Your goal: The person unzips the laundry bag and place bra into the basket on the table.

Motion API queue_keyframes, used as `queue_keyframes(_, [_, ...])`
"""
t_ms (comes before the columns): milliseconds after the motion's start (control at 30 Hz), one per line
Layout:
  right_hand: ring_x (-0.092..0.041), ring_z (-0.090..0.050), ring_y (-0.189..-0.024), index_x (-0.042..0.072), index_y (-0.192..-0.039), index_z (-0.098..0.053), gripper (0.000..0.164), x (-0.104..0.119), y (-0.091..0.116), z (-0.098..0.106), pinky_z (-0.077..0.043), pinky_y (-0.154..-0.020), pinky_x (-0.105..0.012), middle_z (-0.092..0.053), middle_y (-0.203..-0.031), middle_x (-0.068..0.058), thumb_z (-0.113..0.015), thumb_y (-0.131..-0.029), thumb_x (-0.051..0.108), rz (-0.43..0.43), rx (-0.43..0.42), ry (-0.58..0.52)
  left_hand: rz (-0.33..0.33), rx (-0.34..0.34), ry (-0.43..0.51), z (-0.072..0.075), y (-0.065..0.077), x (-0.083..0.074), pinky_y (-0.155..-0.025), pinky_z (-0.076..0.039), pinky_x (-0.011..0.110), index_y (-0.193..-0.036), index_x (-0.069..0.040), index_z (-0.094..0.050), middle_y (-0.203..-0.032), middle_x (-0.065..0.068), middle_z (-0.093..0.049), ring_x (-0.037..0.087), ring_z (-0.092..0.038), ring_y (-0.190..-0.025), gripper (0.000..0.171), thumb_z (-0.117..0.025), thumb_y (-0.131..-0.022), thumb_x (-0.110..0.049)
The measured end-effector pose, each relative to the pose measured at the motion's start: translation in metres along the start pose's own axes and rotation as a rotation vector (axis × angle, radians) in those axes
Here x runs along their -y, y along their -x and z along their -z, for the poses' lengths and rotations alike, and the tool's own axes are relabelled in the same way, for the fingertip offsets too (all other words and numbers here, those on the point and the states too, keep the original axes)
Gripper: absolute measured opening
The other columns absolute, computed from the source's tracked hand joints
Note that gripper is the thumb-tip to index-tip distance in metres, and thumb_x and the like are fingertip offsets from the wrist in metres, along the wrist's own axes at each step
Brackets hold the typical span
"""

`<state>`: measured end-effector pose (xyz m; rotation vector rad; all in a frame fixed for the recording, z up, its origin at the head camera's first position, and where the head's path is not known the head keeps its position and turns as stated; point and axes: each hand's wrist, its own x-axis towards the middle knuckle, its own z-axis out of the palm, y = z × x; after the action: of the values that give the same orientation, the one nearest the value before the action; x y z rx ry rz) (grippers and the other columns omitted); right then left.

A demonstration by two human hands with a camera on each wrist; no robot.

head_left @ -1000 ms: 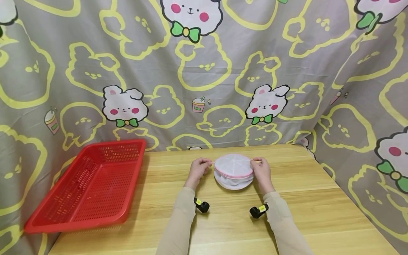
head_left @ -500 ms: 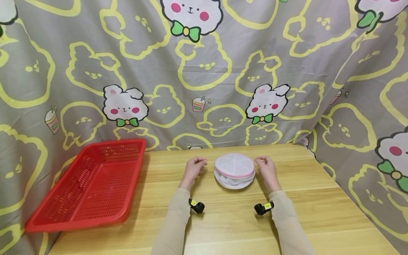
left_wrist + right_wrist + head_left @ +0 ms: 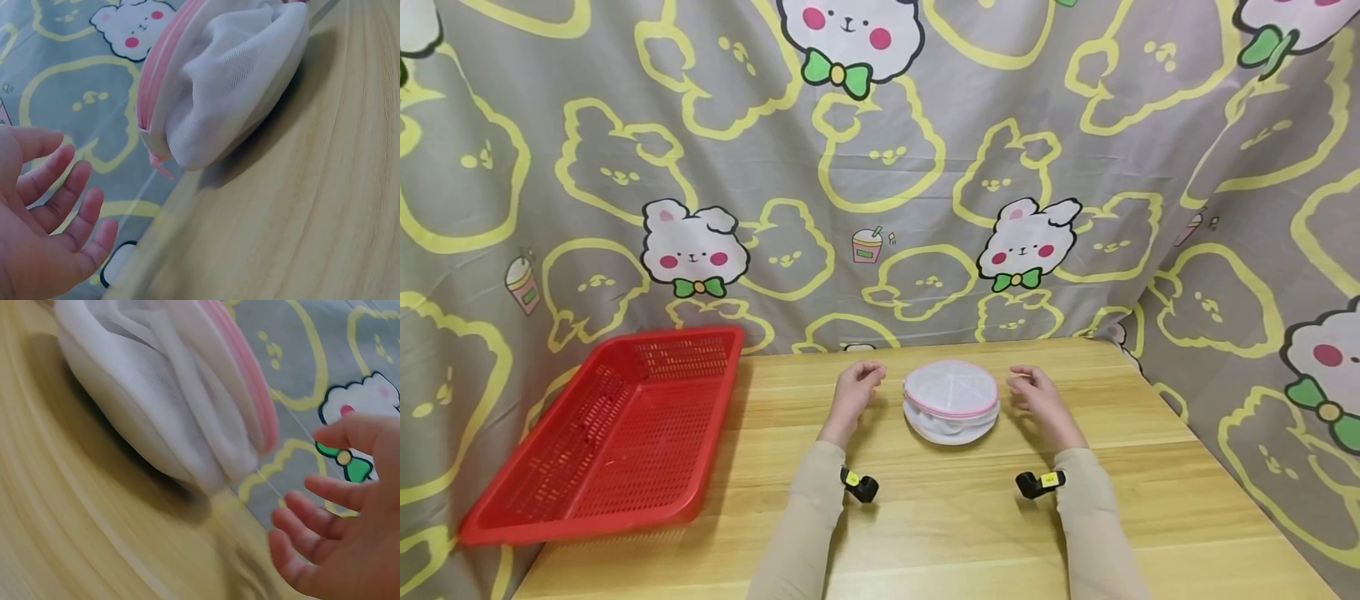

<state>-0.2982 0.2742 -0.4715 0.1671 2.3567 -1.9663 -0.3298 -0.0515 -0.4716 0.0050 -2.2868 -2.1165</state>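
A round white mesh laundry bag (image 3: 951, 400) with a pink zipper round its top rests on the wooden table, squashed low with folds in its side. My left hand (image 3: 854, 393) is just left of it, apart from it. In the left wrist view the left fingers (image 3: 75, 194) are loosely bent with nothing in them, and a small pink zipper end (image 3: 159, 164) hangs from the bag's rim. My right hand (image 3: 1042, 400) is off the bag's right side, also not touching it. The right wrist view has its fingers (image 3: 312, 519) spread and relaxed, holding nothing.
A large red plastic basket (image 3: 703, 467) with slotted walls stands at the table's left side. A grey curtain (image 3: 925, 175) with cartoon bears hangs behind the wooden table (image 3: 940, 533) and along its sides. A black camera is strapped to each wrist.
Both hands let go of the bag's sides and drew apart, the left hand to the left and the right hand to the right. The bag stays in place.
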Motion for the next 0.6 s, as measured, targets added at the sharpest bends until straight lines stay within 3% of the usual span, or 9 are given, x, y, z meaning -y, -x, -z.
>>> queue_keyframes(233, [-0.026, -0.05, -0.109, -0.002, -0.15, -0.021, 0.063, -0.006, 0.003, 0.012, -0.051, -0.089, -0.034, -0.044, -0.129, -0.016, -0.053, -0.1, 0.019, -0.002, 0.174, 0.011, -0.098, 0.091, -0.043, -0.004, 0.005, -0.011, -0.096, -0.048, 0.036, -0.114, -0.006, -0.067, -0.115, 0.009, -0.067, 0.018, -0.059, -0.108, 0.028, -0.066, -0.093, -0.025])
queue_keyframes(333, [-0.025, -0.05, -0.112, -0.003, -0.151, -0.019, 0.066, -0.008, 0.003, 0.015, -0.052, -0.09, -0.032, -0.042, -0.13, -0.018, -0.054, -0.099, 0.018, 0.001, 0.24, 0.022, -0.155, 0.142, -0.09, -0.009, 0.009, -0.017, -0.098, -0.047, 0.038, -0.116, -0.006, -0.066, -0.119, 0.011, -0.066, 0.023, -0.058, -0.113, 0.029, -0.065, -0.093, -0.024])
queue_keyframes(600, [-0.022, -0.054, -0.108, -0.004, -0.15, -0.02, 0.068, -0.016, 0.0, 0.016, -0.054, -0.09, -0.033, -0.044, -0.128, -0.018, -0.058, -0.097, 0.014, -0.001, 0.311, 0.015, -0.242, 0.241, -0.2, -0.024, 0.018, -0.027, -0.105, -0.04, 0.048, -0.117, -0.01, -0.066, -0.126, 0.009, -0.063, 0.027, -0.052, -0.122, 0.029, -0.064, -0.094, -0.028])
